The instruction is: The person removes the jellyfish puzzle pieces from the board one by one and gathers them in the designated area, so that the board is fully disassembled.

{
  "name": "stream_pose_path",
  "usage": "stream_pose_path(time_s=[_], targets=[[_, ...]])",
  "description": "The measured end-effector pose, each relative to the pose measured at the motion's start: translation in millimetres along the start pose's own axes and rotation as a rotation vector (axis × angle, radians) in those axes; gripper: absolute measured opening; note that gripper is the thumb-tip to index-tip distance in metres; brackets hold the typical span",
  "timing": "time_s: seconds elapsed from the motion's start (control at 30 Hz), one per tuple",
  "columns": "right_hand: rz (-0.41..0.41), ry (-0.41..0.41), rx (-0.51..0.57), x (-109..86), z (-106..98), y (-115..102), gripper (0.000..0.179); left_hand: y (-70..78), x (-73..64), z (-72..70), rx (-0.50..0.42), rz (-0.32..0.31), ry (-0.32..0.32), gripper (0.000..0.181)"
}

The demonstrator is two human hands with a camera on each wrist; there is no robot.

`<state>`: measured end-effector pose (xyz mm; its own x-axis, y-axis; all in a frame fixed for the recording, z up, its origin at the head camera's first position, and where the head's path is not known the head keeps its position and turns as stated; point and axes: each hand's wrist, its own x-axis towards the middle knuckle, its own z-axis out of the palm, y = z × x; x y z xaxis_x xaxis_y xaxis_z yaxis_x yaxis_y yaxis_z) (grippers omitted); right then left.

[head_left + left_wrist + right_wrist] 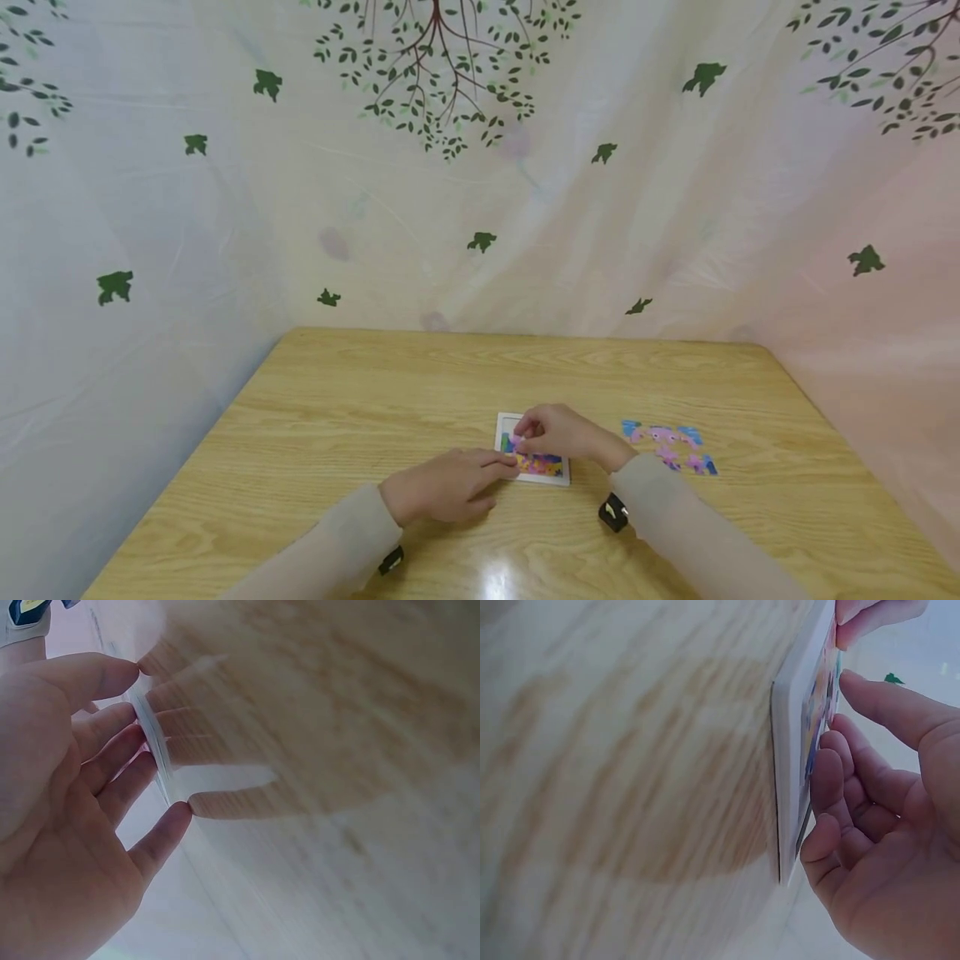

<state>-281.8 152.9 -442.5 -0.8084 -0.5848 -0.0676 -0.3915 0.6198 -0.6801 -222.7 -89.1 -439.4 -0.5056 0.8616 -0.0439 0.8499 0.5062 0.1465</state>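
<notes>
A puzzle point(543, 480) is touched by the left hand point(450, 486), fingers extended; the right hand point(562, 431) is curled above, any hold unclear; pieces point(664, 435) are spread right of the fingers.

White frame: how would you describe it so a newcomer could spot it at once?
On the table, in the head view, find the left hand and right hand close together. The white frame lies flat beneath their fingers, left of the loose pieces. Unlike those colourful pieces, it has a straight white border around its picture.
</notes>
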Motion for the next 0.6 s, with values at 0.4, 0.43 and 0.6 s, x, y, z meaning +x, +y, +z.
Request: stream_pose_path(time_s=[0.4,0.43,0.6], targets=[[0.008,0.031,0.05,1.1,1.2,0.2,0.013,0.0,1.0,-1.2,0.019,-0.014,-0.011,0.052],[0.006,0.032,0.05,1.1,0.9,0.0,0.013,-0.1,0.9,-1.3,0.018,-0.014,-0.012,0.051],[0.007,0.023,0.063,0.9,0.0,-2.9,0.016,0.1,1.3,-2.4,0.004,-0.02,-0.02,0.051]])
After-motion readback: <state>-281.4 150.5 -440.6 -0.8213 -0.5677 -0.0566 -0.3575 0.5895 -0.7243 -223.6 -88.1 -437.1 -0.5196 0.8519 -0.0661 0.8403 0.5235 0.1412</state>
